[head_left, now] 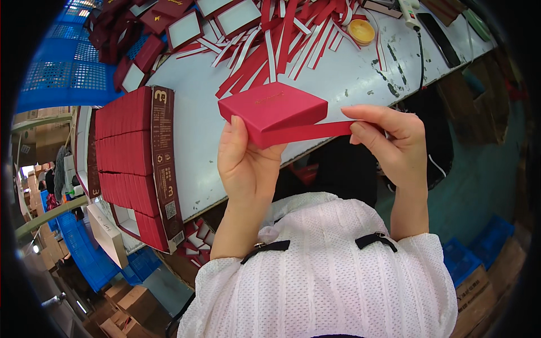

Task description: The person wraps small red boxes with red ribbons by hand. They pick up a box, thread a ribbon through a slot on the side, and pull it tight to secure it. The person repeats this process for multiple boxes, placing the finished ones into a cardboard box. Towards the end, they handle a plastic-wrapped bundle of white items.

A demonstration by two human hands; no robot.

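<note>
A flat red gift box [276, 103] with small gold lettering on its lid is held up above the table's front edge. My left hand [246, 152] grips its near left corner, thumb on the side wall and the other fingers underneath. Along the box's front side runs a red paper strip [318, 133], lying against the wall at the left and standing off toward the right. My right hand [386, 135] pinches the free right end of this strip between thumb and fingers, apart from the box.
Many red and white strips [270, 48] lie heaped at the back of the white table [194, 135]. Open box parts [239, 18] and blue baskets [73, 65] are at the far left. A carton of red boxes [127, 152] stands left. A yellow tape roll [361, 32] sits at the back right.
</note>
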